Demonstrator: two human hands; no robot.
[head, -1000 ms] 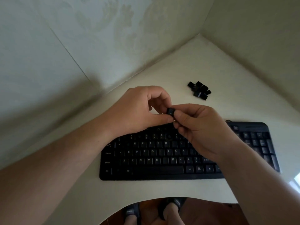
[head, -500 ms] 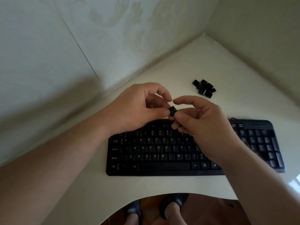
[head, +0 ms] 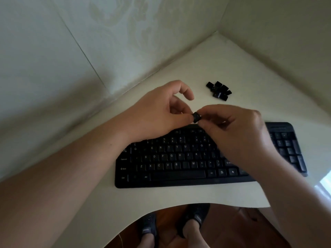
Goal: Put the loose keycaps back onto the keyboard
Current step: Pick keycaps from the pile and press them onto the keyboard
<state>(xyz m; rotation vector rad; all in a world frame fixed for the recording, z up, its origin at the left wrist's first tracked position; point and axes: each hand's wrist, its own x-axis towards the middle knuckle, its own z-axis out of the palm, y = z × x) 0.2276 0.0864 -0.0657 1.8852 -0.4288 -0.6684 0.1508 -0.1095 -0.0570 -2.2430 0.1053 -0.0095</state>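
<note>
A black keyboard (head: 179, 169) lies on the white desk (head: 197, 68) in front of me. Above its top row, a small black keycap (head: 196, 117) is held between both hands. My left hand (head: 157, 113) pinches it with thumb and a finger, the index finger raised and curled. My right hand (head: 234, 129) pinches its other side with the fingertips and hides part of the keyboard's right half. A pile of several loose black keycaps (head: 219, 90) sits on the desk behind the hands. At least one gap shows in the bottom letter row, between B and M.
The desk fits into a corner; pale walls (head: 107, 42) close it in at the back left and back right. The front edge curves inward, and my feet in dark slippers (head: 195, 217) stand on a brown floor below it.
The view shifted a little, so the keyboard and the pile sit slightly differently in frame. Both hands kept turning the keycap between their fingertips; my left index finger has lifted away from it.
</note>
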